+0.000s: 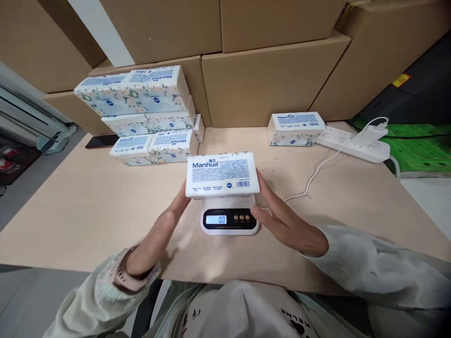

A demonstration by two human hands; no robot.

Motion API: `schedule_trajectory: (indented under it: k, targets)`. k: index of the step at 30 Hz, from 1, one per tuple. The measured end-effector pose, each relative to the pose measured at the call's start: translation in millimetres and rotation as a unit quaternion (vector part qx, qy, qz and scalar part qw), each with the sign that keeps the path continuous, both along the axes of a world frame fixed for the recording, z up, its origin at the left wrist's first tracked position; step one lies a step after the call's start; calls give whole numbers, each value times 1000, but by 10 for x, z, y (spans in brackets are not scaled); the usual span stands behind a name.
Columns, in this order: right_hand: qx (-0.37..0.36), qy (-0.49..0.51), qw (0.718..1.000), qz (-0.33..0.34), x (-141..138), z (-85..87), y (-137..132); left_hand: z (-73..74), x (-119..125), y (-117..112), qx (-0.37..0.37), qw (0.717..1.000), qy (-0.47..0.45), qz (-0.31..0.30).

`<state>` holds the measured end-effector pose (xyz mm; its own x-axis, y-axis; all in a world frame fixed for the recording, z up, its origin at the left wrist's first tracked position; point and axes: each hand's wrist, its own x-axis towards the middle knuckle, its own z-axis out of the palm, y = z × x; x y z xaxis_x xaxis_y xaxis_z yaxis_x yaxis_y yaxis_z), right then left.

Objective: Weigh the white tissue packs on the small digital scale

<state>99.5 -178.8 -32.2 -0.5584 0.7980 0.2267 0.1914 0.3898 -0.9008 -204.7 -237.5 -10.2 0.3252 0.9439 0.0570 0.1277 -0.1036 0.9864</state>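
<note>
Between my two hands is a white tissue pack point(222, 174) with blue "Manhua" print. My left hand point(172, 213) presses on its left end, and my right hand point(282, 216) on its right end, thumb apart from the pack and near the scale's buttons. Under the pack stands a white digital scale point(229, 221), its lit display reading 0.0. The pack hides most of the weighing plate, so I cannot tell whether the two touch.
Several more tissue packs point(155, 101) are stacked at the back left, beside a dark phone point(101, 141). One single pack point(296, 127) sits at the back right against a white power strip point(352, 143). A white cable point(312, 176) runs toward the scale. Cardboard boxes point(260, 89) wall the rear.
</note>
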Motion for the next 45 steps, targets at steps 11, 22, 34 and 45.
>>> schedule_trajectory:
  k: [11,22,34,45]
  targets:
    - [6,27,986,-167,240,-474,-98,-482,116,188,112,986,-22,119]
    - [-9,26,987,-159,243,-507,-130,-472,149,192,106,987,-65,104]
    - [-7,40,989,-145,228,-498,-153,-458,166,162,104,989,-53,90]
    - [-7,58,989,-136,199,-519,-161,-470,158,160,100,989,-60,90]
